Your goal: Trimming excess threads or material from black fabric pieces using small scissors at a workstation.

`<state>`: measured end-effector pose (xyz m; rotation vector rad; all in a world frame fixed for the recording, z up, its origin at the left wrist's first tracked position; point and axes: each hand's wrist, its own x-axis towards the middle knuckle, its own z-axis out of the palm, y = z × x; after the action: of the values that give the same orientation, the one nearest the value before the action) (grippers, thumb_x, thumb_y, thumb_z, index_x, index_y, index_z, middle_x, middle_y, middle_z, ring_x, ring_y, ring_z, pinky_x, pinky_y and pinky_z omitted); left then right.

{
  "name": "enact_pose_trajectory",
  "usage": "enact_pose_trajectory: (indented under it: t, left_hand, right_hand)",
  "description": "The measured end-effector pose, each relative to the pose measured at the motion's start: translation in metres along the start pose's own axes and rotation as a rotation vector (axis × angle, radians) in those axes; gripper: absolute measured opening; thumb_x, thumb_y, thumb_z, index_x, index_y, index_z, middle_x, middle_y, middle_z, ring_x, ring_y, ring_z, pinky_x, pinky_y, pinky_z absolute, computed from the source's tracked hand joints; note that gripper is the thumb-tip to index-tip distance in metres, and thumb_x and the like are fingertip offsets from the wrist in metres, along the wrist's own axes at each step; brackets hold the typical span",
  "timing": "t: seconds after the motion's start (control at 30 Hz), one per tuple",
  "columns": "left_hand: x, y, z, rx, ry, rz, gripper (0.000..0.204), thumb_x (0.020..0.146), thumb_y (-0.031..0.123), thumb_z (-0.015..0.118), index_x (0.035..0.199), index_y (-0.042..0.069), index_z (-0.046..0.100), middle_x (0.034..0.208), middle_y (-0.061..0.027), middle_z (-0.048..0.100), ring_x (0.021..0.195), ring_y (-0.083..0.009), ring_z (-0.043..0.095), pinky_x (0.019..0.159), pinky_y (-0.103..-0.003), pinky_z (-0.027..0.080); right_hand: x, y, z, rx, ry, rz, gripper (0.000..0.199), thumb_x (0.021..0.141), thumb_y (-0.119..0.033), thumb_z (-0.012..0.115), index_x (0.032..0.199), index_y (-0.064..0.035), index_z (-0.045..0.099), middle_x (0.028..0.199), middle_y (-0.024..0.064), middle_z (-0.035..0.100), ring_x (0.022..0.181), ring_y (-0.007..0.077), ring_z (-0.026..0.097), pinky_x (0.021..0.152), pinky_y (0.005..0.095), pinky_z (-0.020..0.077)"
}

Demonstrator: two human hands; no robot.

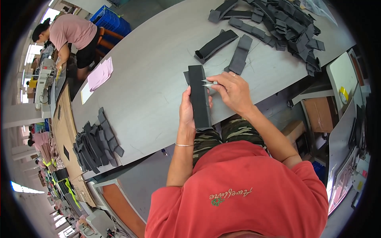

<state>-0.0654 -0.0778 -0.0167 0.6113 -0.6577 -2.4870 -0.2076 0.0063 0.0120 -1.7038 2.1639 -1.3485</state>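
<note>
My left hand [186, 110] grips a long dark grey fabric strip [198, 97], held upright in front of me over the table's near edge. Its thumb lies along the left side, and fingertips show at the right side. In my right hand [235, 92] is a small pair of metal thread snips [208, 83], with the blades at the strip's right edge. Whether the blades touch cloth I cannot tell. Just beyond lie a curved dark strip [216, 45] and a flatter grey strip [240, 55].
A heap of grey fabric strips [287, 27] covers the table's [151, 75] far right. A smaller stack [95, 139] lies at its left end, with pink sheets [100, 74] farther back. A person [73, 33] bends over work at far left, near a blue crate [111, 22].
</note>
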Motion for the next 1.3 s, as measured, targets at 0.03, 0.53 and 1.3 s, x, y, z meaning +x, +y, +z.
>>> enact_pose_trajectory:
  t: [0.03,0.53,1.3]
  left_hand:
    - [-0.001,-0.001,0.003,0.018,0.005,0.006,0.041,0.098,0.04,0.036,0.104,0.003,0.054,0.089,-0.0093,0.057,0.069,-0.0208,0.055,0.059,-0.033,0.048]
    - [-0.009,0.001,0.013,-0.007,0.038,0.052,0.043,0.097,0.041,0.035,0.1,0.003,0.055,0.09,-0.008,0.058,0.069,-0.021,0.055,0.059,-0.034,0.047]
    - [-0.016,0.001,0.021,0.123,0.122,-0.029,0.041,0.097,0.039,0.037,0.105,0.003,0.056,0.086,-0.0092,0.06,0.066,-0.0192,0.055,0.058,-0.032,0.047]
  right_hand:
    - [0.0,-0.002,0.001,-0.045,0.041,0.006,0.019,0.079,-0.008,0.065,0.097,-0.0097,0.069,0.078,0.0044,0.063,0.07,0.0221,0.056,0.062,0.0333,0.0455]
    - [-0.004,-0.014,-0.005,-0.129,0.124,-0.057,0.02,0.077,-0.008,0.067,0.096,-0.0117,0.069,0.073,0.0038,0.06,0.066,0.0226,0.055,0.059,0.033,0.0445]
    - [0.003,-0.015,-0.008,0.094,0.07,0.194,0.01,0.084,-0.017,0.062,0.092,-0.0128,0.066,0.078,0.0025,0.065,0.07,0.0229,0.061,0.059,0.0345,0.0466]
